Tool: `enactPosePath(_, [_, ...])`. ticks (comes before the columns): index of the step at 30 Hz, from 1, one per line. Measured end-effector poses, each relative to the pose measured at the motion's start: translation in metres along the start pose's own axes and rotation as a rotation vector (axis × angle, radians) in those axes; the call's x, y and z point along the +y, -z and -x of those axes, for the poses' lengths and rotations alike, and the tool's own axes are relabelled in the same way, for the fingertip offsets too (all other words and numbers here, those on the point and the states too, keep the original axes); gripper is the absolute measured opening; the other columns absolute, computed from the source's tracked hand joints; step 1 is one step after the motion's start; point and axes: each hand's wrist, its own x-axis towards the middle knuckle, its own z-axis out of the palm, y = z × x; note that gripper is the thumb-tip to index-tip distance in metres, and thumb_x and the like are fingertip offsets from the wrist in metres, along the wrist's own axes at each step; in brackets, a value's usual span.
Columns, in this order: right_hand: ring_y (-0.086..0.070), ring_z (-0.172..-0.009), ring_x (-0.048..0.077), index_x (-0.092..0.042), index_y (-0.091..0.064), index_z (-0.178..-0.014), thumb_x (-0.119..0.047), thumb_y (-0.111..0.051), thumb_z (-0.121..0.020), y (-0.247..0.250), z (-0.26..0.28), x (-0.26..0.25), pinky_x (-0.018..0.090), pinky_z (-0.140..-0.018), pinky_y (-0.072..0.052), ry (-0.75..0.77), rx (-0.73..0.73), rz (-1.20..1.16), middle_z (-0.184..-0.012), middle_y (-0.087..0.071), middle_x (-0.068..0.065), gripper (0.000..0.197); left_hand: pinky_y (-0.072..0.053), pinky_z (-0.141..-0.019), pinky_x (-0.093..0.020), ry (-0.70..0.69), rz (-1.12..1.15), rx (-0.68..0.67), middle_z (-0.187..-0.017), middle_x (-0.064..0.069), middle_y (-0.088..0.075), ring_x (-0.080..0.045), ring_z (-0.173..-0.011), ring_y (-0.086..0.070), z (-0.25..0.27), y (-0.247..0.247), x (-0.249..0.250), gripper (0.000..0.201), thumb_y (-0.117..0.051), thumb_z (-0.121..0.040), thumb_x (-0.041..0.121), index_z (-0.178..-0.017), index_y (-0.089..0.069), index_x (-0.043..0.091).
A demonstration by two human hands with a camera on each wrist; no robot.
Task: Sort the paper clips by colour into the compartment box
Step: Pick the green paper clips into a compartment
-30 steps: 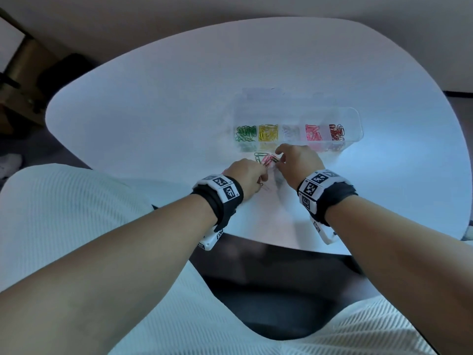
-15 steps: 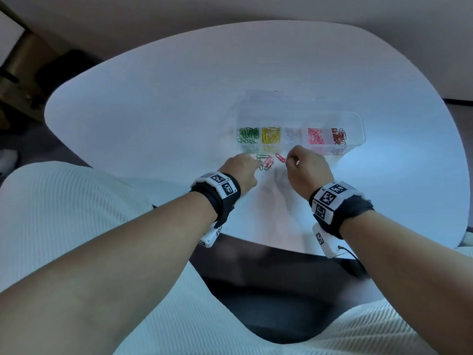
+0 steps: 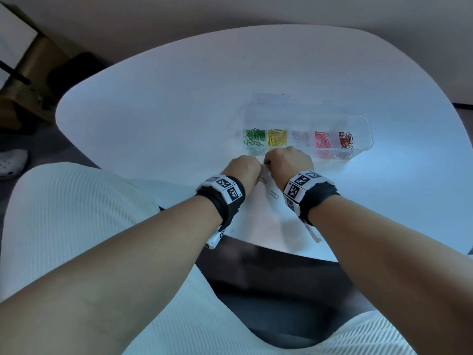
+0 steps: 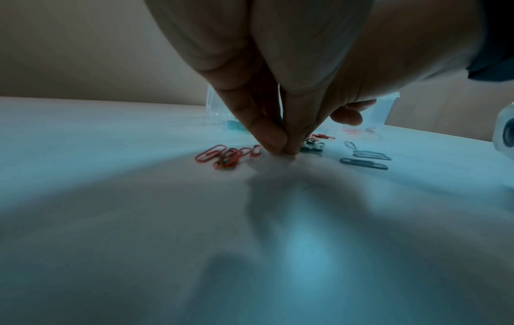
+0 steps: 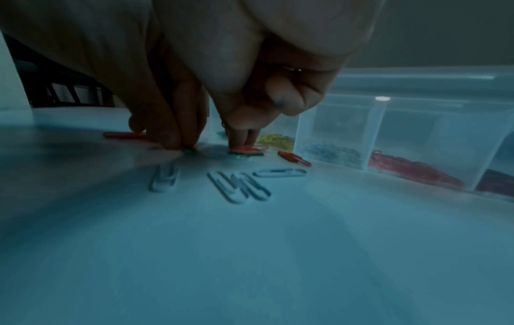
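Both hands are down on the white table (image 3: pixel 153 119), close together, just in front of the clear plastic box (image 3: pixel 363 129). The left hand (image 3: pixel 243 170) has its thumb and fingertips (image 4: pixel 274 140) squeezed together into a point that touches the table among the loose paper clips (image 4: pixel 222 157). Whether a clip is caught in that pinch cannot be told, for the fingers hide the spot. Thin red clips lie on one side of that pinch and grey ones (image 4: pixel 364 163) on the other. The right hand (image 3: pixel 289 162) is bent over too. Its fingers are curled, and one fingertip (image 5: pixel 242 136) presses down on a little pile of pink and green clips (image 5: pixel 246 151). Its other fingers (image 5: pixel 169 134) touch the table beside a small dark clip. It does not seem to hold any clip up off the table. A thin gold ring (image 5: pixel 292 69) shows on one finger. Four pale silver clips (image 5: pixel 239 185) lie flat near this hand, long loops of bent wire. A red clip (image 5: pixel 294 158) lies right by the box wall. The box is long, see-through and smooth, cut into small square parts in a row. From the left they hold green clips (image 3: pixel 254 137), yellow clips (image 3: pixel 277 138), silver clips (image 3: pixel 300 138), pink clips (image 3: pixel 322 140) and dark red clips (image 3: pixel 346 140). The table top is smooth and has round corners. Each wrist wears a black band (image 3: pixel 225 203) with a white block of black square marks.
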Motion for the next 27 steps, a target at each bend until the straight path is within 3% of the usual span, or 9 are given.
enactPosePath(4, [-0.05,-0.062,0.029,-0.016,-0.068,-0.08,0.002,-0.053,-0.079,0.003,0.002,0.003,0.028,-0.059,-0.037,-0.034,-0.021,0.059,-0.062,-0.049,0.004,0.024,-0.049,-0.084,-0.029,0.013,0.058,-0.045,-0.105,-0.009,-0.069,-0.027,-0.092,-0.063,-0.003,0.003,0.001,0.019,-0.056,-0.088,0.009,-0.1,-0.07,0.012])
enactPosePath(9, [-0.063,-0.083,0.032,-0.025,-0.072,-0.107,-0.014,-0.061,-0.09,0.006,0.007,0.014,0.029,-0.066,-0.044,-0.021,-0.017,-0.018,-0.098,-0.069,0.01,0.023,-0.049,-0.089,-0.03,-0.03,0.078,-0.018,-0.104,-0.004,-0.071,-0.025,-0.1,-0.064,-0.002,0.0,-0.001,0.031,-0.058,-0.089,0.011,-0.118,-0.066,0.021])
enactPosePath(14, [-0.065,-0.092,0.031,-0.022,-0.07,-0.112,-0.018,-0.064,-0.09,0.01,0.008,0.014,0.032,-0.074,-0.05,-0.042,-0.02,-0.062,-0.106,-0.069,0.01,0.023,-0.047,-0.095,-0.031,0.022,0.164,-0.016,-0.117,-0.009,-0.067,-0.027,-0.11,-0.061,-0.005,-0.003,-0.002,0.043,-0.068,-0.086,0.02,-0.128,-0.06,0.018])
enactPosePath(17, [-0.063,-0.089,0.032,-0.015,-0.069,-0.11,-0.017,-0.062,-0.09,0.008,0.005,0.011,0.031,-0.069,-0.046,-0.087,-0.083,-0.007,-0.1,-0.066,0.012,0.021,-0.048,-0.091,-0.03,0.041,0.184,-0.014,-0.114,-0.009,-0.068,-0.027,-0.106,-0.062,-0.005,-0.003,0.001,0.034,-0.07,-0.085,0.02,-0.118,-0.066,0.016])
enactPosePath(21, [-0.053,-0.073,0.028,-0.007,-0.062,-0.1,-0.011,-0.056,-0.091,0.007,0.01,0.004,0.031,-0.064,-0.04,-0.082,-0.095,0.114,-0.079,-0.053,0.008,0.011,-0.052,-0.088,-0.032,0.052,0.152,-0.033,-0.106,-0.01,-0.07,-0.03,-0.097,-0.065,-0.003,-0.002,0.007,0.018,-0.065,-0.086,0.016,-0.102,-0.074,0.017])
enactPosePath(24, [-0.062,-0.085,0.03,-0.01,-0.056,-0.092,-0.008,-0.051,-0.09,0.013,0.018,-0.004,0.032,-0.066,-0.041,0.009,-0.148,0.208,-0.093,-0.062,0.01,0.006,-0.053,-0.082,-0.031,0.041,0.091,-0.036,-0.101,-0.011,-0.07,-0.031,-0.093,-0.066,-0.001,-0.001,0.013,0.019,-0.058,-0.089,0.017,-0.099,-0.073,0.012])
enactPosePath(27, [-0.064,-0.093,0.028,-0.013,-0.061,-0.096,-0.006,-0.044,-0.093,0.014,0.023,-0.009,0.031,-0.068,-0.041,0.104,-0.164,0.296,-0.101,-0.066,0.008,0.019,-0.045,-0.067,-0.029,0.036,0.008,-0.026,-0.094,-0.016,-0.067,-0.033,-0.088,-0.065,0.002,0.0,0.016,0.016,-0.053,-0.09,0.012,-0.089,-0.066,0.002])
